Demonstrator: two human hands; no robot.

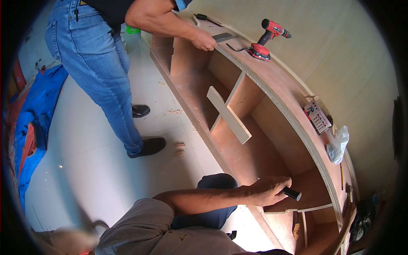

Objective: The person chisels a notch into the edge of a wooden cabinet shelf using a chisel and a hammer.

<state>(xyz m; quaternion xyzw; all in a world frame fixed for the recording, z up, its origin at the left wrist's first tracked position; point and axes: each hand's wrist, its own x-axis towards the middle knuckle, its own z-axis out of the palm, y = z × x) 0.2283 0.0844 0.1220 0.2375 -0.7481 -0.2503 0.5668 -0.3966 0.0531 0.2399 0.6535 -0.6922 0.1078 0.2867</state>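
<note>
My left hand (268,191) is closed round a black handle (291,194) with a pale flat end. Whatever joins the handle is hidden by my fingers. This hand is over the near part of a long, open-fronted wooden cabinet (272,102). At the lower right, my right hand (351,209) lies along the cabinet's outer edge. Its fingers are too small and dark to make out. A pale wooden strip (228,114) rests across a divider, away from both hands.
A co-worker in jeans (100,80) reaches a hand (204,40) to a flat metal square (223,37). A red cordless drill (272,32) stands on the cabinet, with a small box (317,115) and plastic bag (338,144) nearer. Wood shavings (174,111) litter the floor; a blue sheet (36,114) lies left.
</note>
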